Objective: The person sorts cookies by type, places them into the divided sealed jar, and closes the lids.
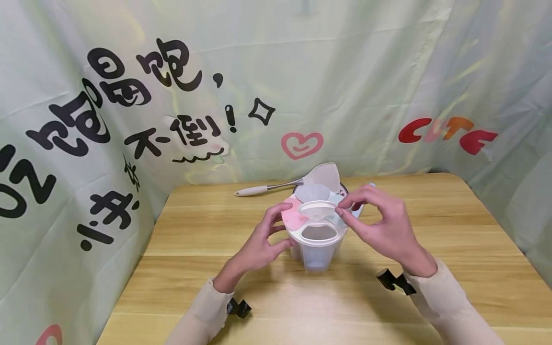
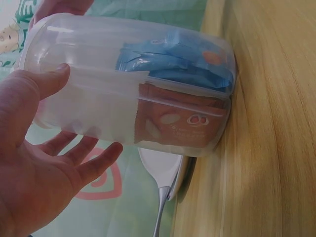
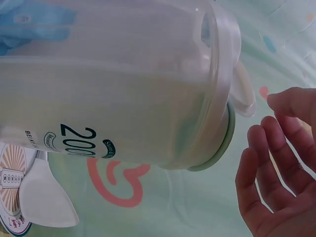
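Note:
A translucent plastic storage container [image 1: 318, 256] with compartments stands on the table. Blue packets [image 2: 177, 59] and a brown-red packet [image 2: 182, 118] show through its wall. Its lid has pink, blue and pale flaps; the front flap [image 1: 318, 209] is raised, with an opening below it. My left hand [image 1: 265, 239] holds the container's left side near the top, thumb toward me, fingers round the far side. By the raised flap's right edge is my right hand [image 1: 384, 225], fingers bent; in the right wrist view, its fingertips [image 3: 276, 101] are apart from the flap [image 3: 242, 91] and hold nothing.
Behind the container lies a spatula [image 1: 321, 177] with a pale head and metal shaft, its handle pointing left. A round, patterned item [image 3: 12, 182] sits beside it. A printed cloth [image 1: 345, 86] hangs along the table's back edge [image 1: 401, 178].

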